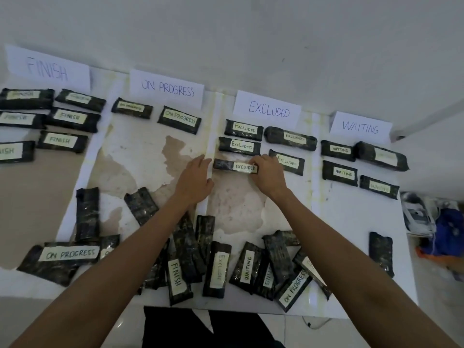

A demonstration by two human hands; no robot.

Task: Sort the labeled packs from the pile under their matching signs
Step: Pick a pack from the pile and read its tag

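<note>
The pack (226, 165) marked EXCLUDED lies flat below the EXCLUDED sign (267, 110), just under two sorted packs (239, 146) on that sign's left side. The right hand (267, 175) grips the pack's right end with curled fingers. Its thumb is hidden, so a pinch is likely, not certain. The left hand (197, 175) lies flat with straight fingers, just left of the pack, holding nothing. The pile (218, 267) sits well below the sign, at the table's (351, 222) near edge.

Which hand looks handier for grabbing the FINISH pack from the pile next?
Left, probably: the left hand is open and free, nearer the FINISH pack, while the right hand pinches the EXCLUDED pack under its sign.
</note>
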